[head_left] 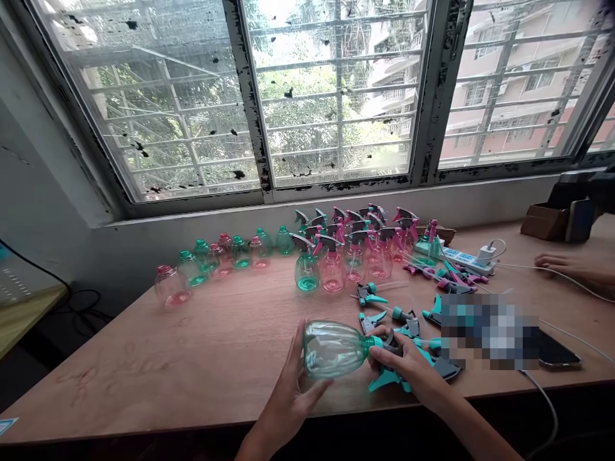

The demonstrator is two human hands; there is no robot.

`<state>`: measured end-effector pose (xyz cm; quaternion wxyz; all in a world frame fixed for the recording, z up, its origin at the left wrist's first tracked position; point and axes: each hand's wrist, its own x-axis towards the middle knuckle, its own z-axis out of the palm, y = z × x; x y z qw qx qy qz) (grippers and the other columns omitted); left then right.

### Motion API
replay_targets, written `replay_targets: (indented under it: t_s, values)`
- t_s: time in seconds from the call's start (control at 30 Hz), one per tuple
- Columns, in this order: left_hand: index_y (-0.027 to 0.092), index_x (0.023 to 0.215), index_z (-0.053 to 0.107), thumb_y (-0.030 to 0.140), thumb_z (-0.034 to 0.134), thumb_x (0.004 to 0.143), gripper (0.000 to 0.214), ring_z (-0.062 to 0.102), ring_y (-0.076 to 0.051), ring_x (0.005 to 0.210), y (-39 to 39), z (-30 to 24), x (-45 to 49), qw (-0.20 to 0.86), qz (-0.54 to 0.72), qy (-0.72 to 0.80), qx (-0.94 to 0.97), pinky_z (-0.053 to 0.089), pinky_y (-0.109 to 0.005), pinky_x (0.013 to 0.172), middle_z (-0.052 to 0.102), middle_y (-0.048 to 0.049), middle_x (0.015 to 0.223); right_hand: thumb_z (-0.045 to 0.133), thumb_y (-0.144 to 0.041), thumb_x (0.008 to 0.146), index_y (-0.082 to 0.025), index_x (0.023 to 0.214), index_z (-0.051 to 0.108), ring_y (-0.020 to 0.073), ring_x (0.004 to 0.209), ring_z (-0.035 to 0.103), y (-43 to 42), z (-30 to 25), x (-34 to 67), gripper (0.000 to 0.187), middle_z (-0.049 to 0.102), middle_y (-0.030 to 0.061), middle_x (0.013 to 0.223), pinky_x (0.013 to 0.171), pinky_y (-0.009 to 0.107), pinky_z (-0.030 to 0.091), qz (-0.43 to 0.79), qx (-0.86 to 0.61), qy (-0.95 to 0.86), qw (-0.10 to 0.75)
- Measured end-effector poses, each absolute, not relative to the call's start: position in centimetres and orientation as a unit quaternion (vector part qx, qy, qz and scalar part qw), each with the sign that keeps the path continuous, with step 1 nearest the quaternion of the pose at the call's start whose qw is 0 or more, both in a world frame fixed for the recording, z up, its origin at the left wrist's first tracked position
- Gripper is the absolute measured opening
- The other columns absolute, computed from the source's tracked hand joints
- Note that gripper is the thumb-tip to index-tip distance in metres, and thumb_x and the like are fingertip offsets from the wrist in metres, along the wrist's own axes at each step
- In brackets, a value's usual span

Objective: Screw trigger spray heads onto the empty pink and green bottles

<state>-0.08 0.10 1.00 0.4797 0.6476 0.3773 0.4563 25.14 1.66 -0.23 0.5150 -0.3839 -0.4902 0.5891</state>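
Green bottle (334,350): held sideways between left hand (294,387) and right hand (408,366) | base (310,350): cupped by left, apparently for steadiness | spray head (393,344) at neck: gripped by right | loose trigger heads (369,295): laid around right, seemingly for reach

No legible text, brands, numbers or signs.

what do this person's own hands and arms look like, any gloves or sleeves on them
The left hand and right hand are both ungloved. No sleeve shows on the left forearm or right forearm as far as the picture reaches, and no watch is visible.
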Motion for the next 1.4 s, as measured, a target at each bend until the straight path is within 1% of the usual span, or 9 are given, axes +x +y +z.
replay_targets:
  t_s: [0.1,0.23,0.33,0.53,0.67,0.8,1.0,1.13,1.4]
  values:
    - [0.042,0.157,0.020,0.038,0.066,0.093,0.079,0.022,-0.031,0.155,0.2,0.8,-0.1,0.486,0.462,0.365,0.646,0.023,-0.050,0.125,0.014,-0.0004,0.171,0.082,-0.055,0.073,-0.022,0.098,0.060,0.0198,0.058,0.066,1.7,-0.5,25.1,0.046,0.070,-0.0016,0.064,0.060,0.031,0.053,0.585,-0.382,-0.497,0.514]
    - [0.034,0.160,0.015,0.036,0.080,0.082,0.101,0.019,-0.038,0.155,0.2,1.0,-0.2,0.474,0.455,0.383,0.649,0.018,-0.056,0.125,0.022,-0.0069,0.169,0.083,-0.050,0.075,-0.021,0.099,0.062,0.0190,0.061,0.067,1.6,-0.6,25.2,0.043,0.070,-0.0021,0.065,0.063,0.031,0.054,0.573,-0.376,-0.529,0.501]
    - [0.031,0.160,0.017,0.035,0.079,0.083,0.100,0.023,-0.038,0.153,0.3,1.1,-0.2,0.477,0.458,0.374,0.650,0.022,-0.056,0.125,0.028,-0.0086,0.167,0.082,-0.047,0.077,-0.021,0.101,0.062,0.0183,0.063,0.068,1.4,-0.4,25.3,0.040,0.071,-0.0022,0.066,0.064,0.029,0.055,0.579,-0.368,-0.536,0.492]
    - [0.041,0.159,0.014,0.036,0.067,0.093,0.085,0.020,-0.032,0.155,0.3,0.4,-0.3,0.433,0.451,0.378,0.682,0.022,-0.055,0.125,0.014,-0.0026,0.171,0.082,-0.050,0.077,-0.022,0.097,0.061,0.0177,0.058,0.067,1.6,-0.4,25.2,0.041,0.072,-0.0016,0.066,0.058,0.028,0.054,0.602,-0.356,-0.510,0.501]
    - [0.032,0.161,0.012,0.036,0.079,0.082,0.104,0.022,-0.036,0.154,0.2,0.8,0.0,0.411,0.433,0.416,0.686,0.020,-0.056,0.125,0.027,-0.0094,0.167,0.083,-0.049,0.076,-0.021,0.097,0.062,0.0174,0.058,0.067,1.6,-0.5,25.2,0.040,0.072,-0.0019,0.063,0.061,0.028,0.054,0.590,-0.361,-0.523,0.499]
    - [0.029,0.159,0.024,0.033,0.077,0.084,0.092,0.031,-0.038,0.151,0.3,1.0,0.0,0.404,0.459,0.412,0.675,0.032,-0.054,0.121,0.042,-0.0108,0.160,0.083,-0.048,0.077,-0.021,0.098,0.062,0.0175,0.059,0.067,1.7,-0.5,25.2,0.040,0.072,-0.0018,0.063,0.061,0.028,0.054,0.590,-0.363,-0.521,0.499]
    - [0.038,0.160,0.011,0.034,0.063,0.095,0.083,0.024,-0.031,0.154,0.4,0.1,-0.1,0.373,0.437,0.417,0.704,0.029,-0.052,0.123,0.021,-0.0041,0.170,0.082,-0.052,0.076,-0.022,0.097,0.060,0.0185,0.059,0.067,2.0,-0.9,25.4,0.043,0.072,-0.0014,0.066,0.060,0.029,0.054,0.593,-0.368,-0.510,0.503]
    - [0.029,0.159,0.022,0.038,0.075,0.085,0.091,0.031,-0.034,0.151,0.5,0.6,0.2,0.343,0.430,0.453,0.702,0.025,-0.053,0.124,0.038,-0.0103,0.162,0.084,-0.048,0.074,-0.022,0.098,0.064,0.0177,0.065,0.066,1.9,-0.8,25.5,0.041,0.070,-0.0030,0.071,0.064,0.027,0.054,0.566,-0.384,-0.537,0.494]
    - [0.028,0.143,0.050,0.039,0.076,0.084,0.066,0.052,-0.031,0.136,1.1,0.7,0.5,0.313,0.458,0.475,0.683,0.041,-0.046,0.115,0.059,-0.0093,0.142,0.081,-0.048,0.079,-0.022,0.102,0.059,0.0195,0.065,0.067,2.0,-1.0,25.5,0.041,0.071,-0.0020,0.066,0.065,0.030,0.054,0.580,-0.389,-0.526,0.486]
